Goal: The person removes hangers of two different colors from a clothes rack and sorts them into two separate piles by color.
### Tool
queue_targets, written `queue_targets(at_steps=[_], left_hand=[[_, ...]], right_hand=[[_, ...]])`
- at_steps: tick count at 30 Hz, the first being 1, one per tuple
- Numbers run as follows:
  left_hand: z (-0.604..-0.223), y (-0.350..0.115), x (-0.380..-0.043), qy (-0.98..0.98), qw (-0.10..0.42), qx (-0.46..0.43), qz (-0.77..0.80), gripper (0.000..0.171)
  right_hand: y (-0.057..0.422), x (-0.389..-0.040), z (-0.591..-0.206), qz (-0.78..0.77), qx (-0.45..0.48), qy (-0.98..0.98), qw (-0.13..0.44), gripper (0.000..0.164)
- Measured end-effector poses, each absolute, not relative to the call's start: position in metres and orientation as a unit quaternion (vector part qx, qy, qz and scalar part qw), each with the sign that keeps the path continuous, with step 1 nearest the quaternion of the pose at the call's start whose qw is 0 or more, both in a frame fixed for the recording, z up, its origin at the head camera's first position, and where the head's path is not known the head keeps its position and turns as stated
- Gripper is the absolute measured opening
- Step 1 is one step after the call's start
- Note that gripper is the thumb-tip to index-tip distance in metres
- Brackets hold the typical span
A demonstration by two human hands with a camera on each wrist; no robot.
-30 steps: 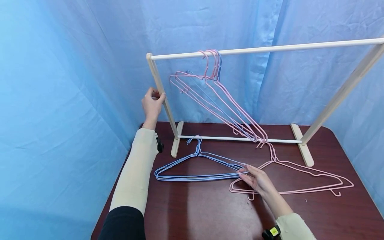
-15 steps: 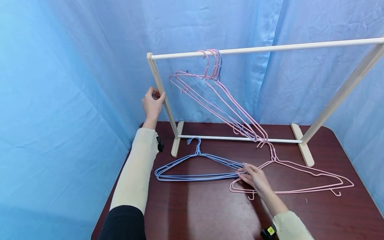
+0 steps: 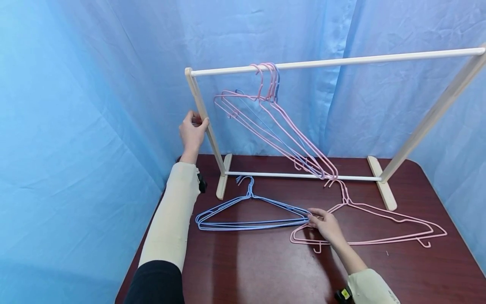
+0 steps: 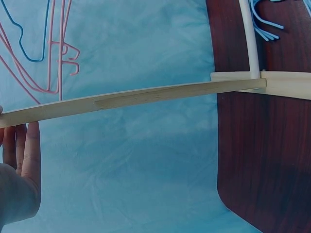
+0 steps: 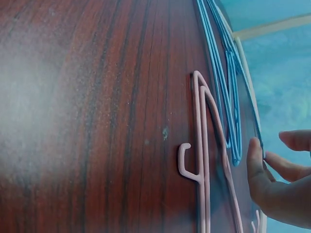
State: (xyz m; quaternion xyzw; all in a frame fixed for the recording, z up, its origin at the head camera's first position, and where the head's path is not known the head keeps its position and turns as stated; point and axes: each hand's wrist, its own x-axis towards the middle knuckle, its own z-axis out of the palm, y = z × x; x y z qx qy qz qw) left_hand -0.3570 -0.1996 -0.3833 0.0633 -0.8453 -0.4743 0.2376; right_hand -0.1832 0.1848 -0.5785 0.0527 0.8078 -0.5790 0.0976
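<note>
My left hand [image 3: 193, 133] grips the pale wooden left post [image 3: 197, 95] of a hanging rack, about midway up. In the left wrist view its fingertips lie against this post. On the table, several blue wire hangers [image 3: 249, 195] lie in a loose stack, hooks toward the rack. At their right end my right hand [image 3: 328, 228] pinches one blue hanger [image 5: 257, 128] by its corner. The right wrist view shows this wire apart from the other blue ones. Beneath the right hand lie pink hangers [image 3: 345, 203], overlapping each other.
Several pink hangers [image 3: 271, 86] and a blue hanger [image 3: 278, 84] hang on the rack's white top rod [image 3: 360, 61]. A lower white rod [image 3: 281, 175] joins the wooden feet [image 3: 383, 185]. Light blue curtains [image 3: 95, 126] surround the dark red-brown table [image 3: 273, 270].
The hook end of the top blue hanger has slid slightly toward me, in line with the other hooks. My right hand has shifted slightly. The left hand stays on the post.
</note>
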Motion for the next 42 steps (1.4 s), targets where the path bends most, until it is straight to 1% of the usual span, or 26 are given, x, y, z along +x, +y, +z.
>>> queue_targets(at_steps=[4,10,15,24,32,42], left_hand=[[-0.383,-0.199,-0.356,-0.846,0.237,0.065,-0.474,0.023],[-0.383,-0.2,-0.356,-0.847,0.237,0.065,-0.472,0.023],[-0.382,-0.199,-0.356,-0.845,0.236,0.066,-0.474,0.023],[-0.382,-0.199,-0.355,-0.845,0.238,0.064,-0.474,0.023],[-0.384,-0.199,-0.356,-0.847,0.238,0.062,-0.472,0.023],[-0.385,-0.199,-0.357,-0.847,0.239,0.064,-0.47,0.022]], right_hand=[[0.185,-0.183,-0.578,-0.567,0.044,0.817,0.098,0.041],[0.184,-0.18,-0.577,-0.531,0.046,0.842,0.08,0.039],[0.187,-0.18,-0.58,-0.551,0.055,0.828,0.085,0.038],[0.195,-0.179,-0.582,-0.589,0.041,0.802,0.092,0.041],[0.204,-0.182,-0.575,-0.6,0.04,0.794,0.087,0.041],[0.216,-0.187,-0.558,-0.611,0.039,0.788,0.062,0.043]])
